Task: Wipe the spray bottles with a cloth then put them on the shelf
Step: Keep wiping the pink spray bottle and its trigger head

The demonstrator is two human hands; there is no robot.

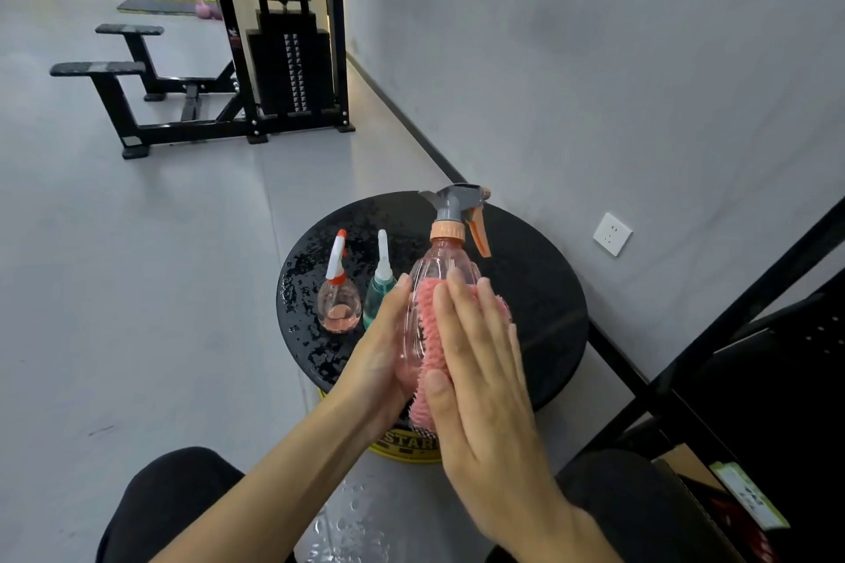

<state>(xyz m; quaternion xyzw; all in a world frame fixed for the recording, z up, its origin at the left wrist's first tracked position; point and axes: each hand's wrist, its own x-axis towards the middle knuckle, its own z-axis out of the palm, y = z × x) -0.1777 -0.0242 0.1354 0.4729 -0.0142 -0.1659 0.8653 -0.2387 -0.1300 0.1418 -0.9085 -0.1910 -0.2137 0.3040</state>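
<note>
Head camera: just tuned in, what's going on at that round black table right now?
A person is wiping the large pink spray bottle with a nubby pink cloth. The left hand holds the bottle by its side, while the right hand presses the cloth flat against its body. A small pink bottle and a teal bottle stand on the wet table behind. The black shelf is to the right.
</note>
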